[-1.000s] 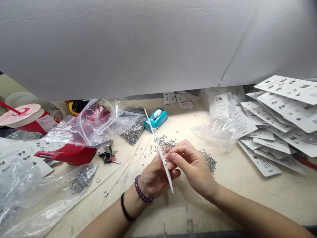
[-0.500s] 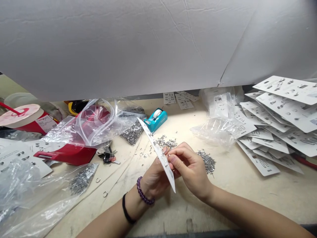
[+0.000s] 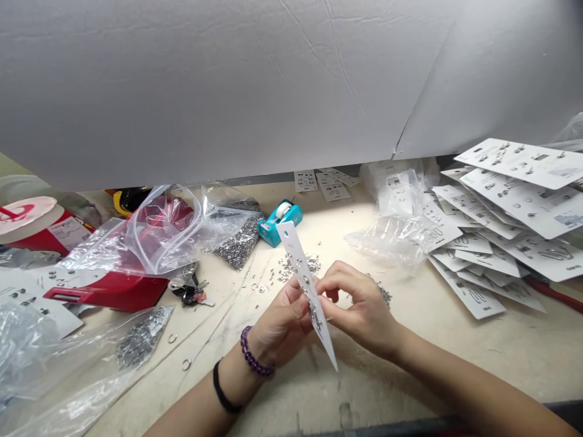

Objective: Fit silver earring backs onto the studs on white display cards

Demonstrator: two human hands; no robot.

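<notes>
A white card (image 3: 304, 273) with small metal pieces on it stands nearly edge-on in front of me. My left hand (image 3: 285, 321), with a purple bead bracelet at its wrist, is closed on the card's left side, the thumb on its face. Close against the card's right side, my right hand (image 3: 359, 309) has its fingers bent and pinched; what they hold, if anything, is hidden. Behind the card lies a loose pile of small metal parts (image 3: 313, 263), and another pile (image 3: 384, 295) is partly hidden behind my right hand.
Many carded pieces (image 3: 523, 194) are stacked at the right, beside a clear plastic bag (image 3: 387, 240). A teal tape dispenser (image 3: 277, 230) stands behind the piles. To the left are a bag of metal parts (image 3: 239, 243), keys (image 3: 191, 291), a red object (image 3: 122, 294) and a red cup (image 3: 54, 233).
The card has turned to show more of its face, and its lower end has shifted right. My left thumb now lies on its face. The whole view has shifted slightly.
</notes>
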